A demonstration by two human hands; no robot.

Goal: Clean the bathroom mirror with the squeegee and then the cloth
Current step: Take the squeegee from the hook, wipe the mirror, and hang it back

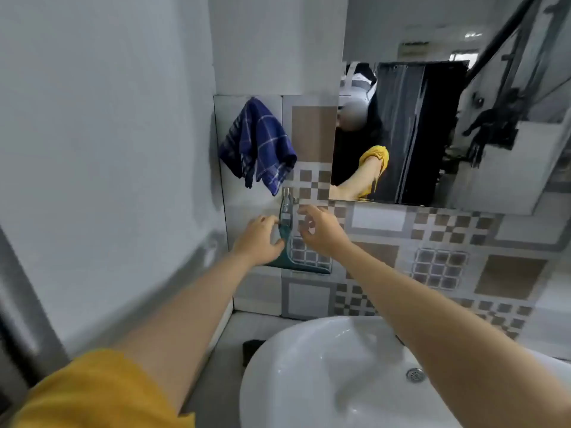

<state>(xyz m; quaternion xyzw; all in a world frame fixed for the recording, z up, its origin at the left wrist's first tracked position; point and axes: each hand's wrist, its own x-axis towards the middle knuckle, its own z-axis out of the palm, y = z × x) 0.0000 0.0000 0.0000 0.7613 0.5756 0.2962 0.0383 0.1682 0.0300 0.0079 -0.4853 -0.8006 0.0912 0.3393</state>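
In the head view, the teal plastic squeegee with a flat blade (289,242) hangs from a small metal hook (287,193) on the tiled wall, below the mirror's lower left corner. Its long axis is vertical, handle up, blade at the bottom. It lies between the two hands. The left hand (262,239) touches the handle from the left, fingers curling but not yet closed around it. The right hand (318,231) is just beside it, open, fingers spread. The blue checked cloth (258,146) hangs above, near the rectangular wall mirror (432,134).
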